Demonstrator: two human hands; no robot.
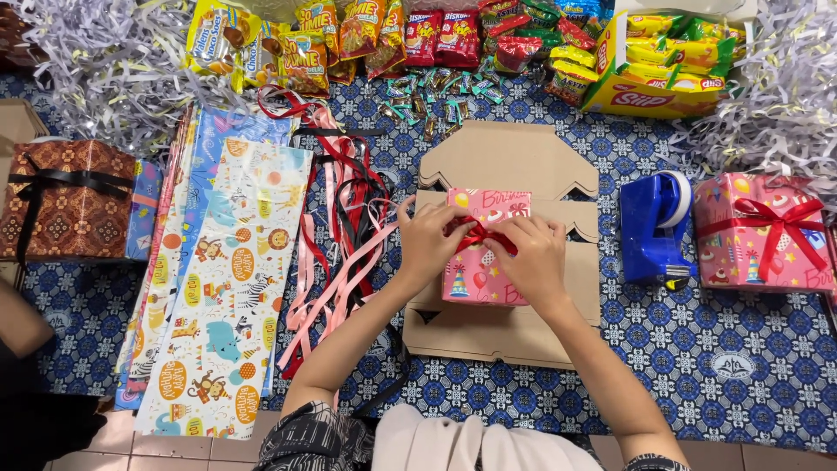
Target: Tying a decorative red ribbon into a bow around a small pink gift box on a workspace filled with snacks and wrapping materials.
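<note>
A small box wrapped in pink patterned paper (475,281) lies on a flat brown cardboard cutout (506,157). A red ribbon (481,235) crosses the top of the box. My left hand (429,240) pinches the ribbon from the left. My right hand (534,257) rests on the box and grips the ribbon from the right. Both hands meet over the ribbon's knot, which the fingers partly hide.
A blue tape dispenser (652,227) and a finished pink box with red bow (763,231) lie right. Loose ribbons (344,218), wrapping sheets (218,279) and a brown wrapped box (65,201) lie left. Snack packets (436,39) and shredded paper (96,61) line the far edge.
</note>
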